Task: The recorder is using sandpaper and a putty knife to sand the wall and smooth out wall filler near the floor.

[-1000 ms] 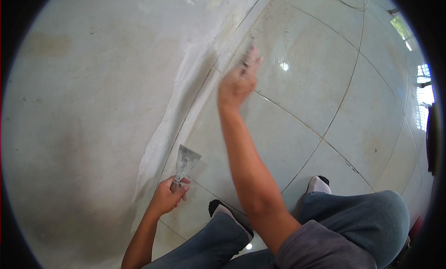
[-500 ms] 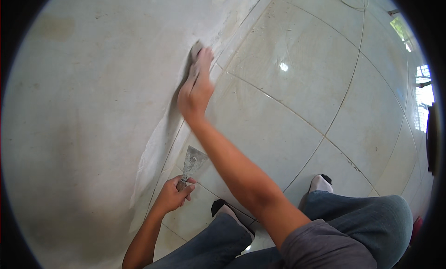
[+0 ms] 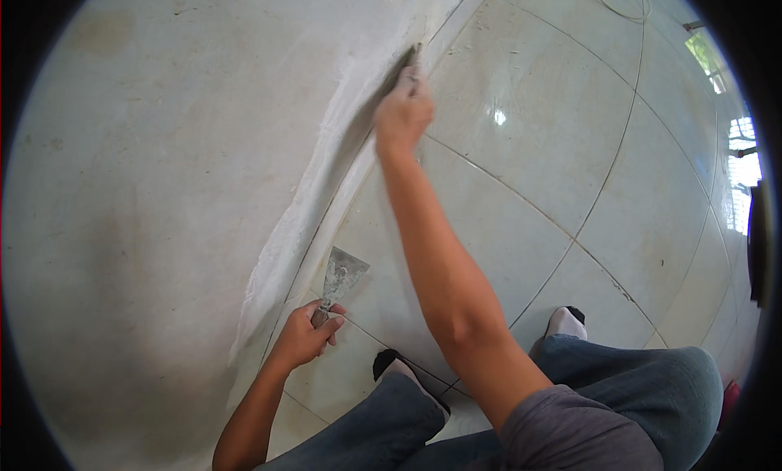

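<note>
My left hand (image 3: 308, 334) is closed round the handle of a putty knife (image 3: 345, 269), whose wide blade, smeared with grey paste, points up and away over the floor. Stretched far forward, my right hand (image 3: 405, 117) grips a thin, flat grey tool (image 3: 415, 56) at the foot of the wall. That tool is seen nearly edge-on and slightly blurred, so its exact kind is hard to tell. Along the bottom of the pale wall (image 3: 147, 162) runs a whitish band of filler (image 3: 281, 239), just above the tiled skirting (image 3: 346, 186).
Glossy tiles with dark joints cover the floor (image 3: 505, 186). My jeans-clad knees and socked feet (image 3: 566, 323) are at the lower right and bottom middle. A loop of pale cable (image 3: 615, 11) lies at the far right, and bright reflections show near the right rim.
My right hand has moved farther away and to the right along the wall's foot, its tool turning edge-on. More of the whitish band shows. My left hand with the putty knife has barely moved.
</note>
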Motion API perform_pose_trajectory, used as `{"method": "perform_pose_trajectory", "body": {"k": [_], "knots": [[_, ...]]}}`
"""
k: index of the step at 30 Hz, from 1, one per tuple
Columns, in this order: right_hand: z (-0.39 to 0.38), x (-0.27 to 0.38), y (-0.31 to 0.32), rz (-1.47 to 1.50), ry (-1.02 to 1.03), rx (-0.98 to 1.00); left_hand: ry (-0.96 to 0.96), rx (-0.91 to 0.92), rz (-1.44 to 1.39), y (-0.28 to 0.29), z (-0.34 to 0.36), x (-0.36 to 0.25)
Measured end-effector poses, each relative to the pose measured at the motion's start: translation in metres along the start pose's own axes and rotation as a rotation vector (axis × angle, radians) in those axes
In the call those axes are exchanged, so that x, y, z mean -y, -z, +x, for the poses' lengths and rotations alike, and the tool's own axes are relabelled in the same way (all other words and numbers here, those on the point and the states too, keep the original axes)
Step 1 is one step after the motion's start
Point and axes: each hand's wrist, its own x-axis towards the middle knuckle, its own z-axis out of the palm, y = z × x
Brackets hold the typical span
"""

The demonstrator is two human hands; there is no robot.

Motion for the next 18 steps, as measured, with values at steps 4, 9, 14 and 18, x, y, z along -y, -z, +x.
{"method": "perform_pose_trajectory", "body": {"k": [4, 9, 14, 18], "knots": [[-0.108, 0.025, -0.014, 0.063, 0.467, 0.114, 0.033, 0.015, 0.017, 0.008, -0.006, 0.001], [-0.050, -0.014, -0.007, 0.104, 0.606, 0.115, 0.003, 0.028, 0.021, -0.002, -0.002, -0.015], [-0.037, 0.014, -0.016, 0.019, 0.334, 0.039, 0.053, 0.043, 0.013, 0.005, -0.002, -0.008], [-0.053, 0.010, -0.002, 0.099, 0.857, 0.272, 0.053, 0.051, 0.079, 0.004, -0.004, -0.021]]}}
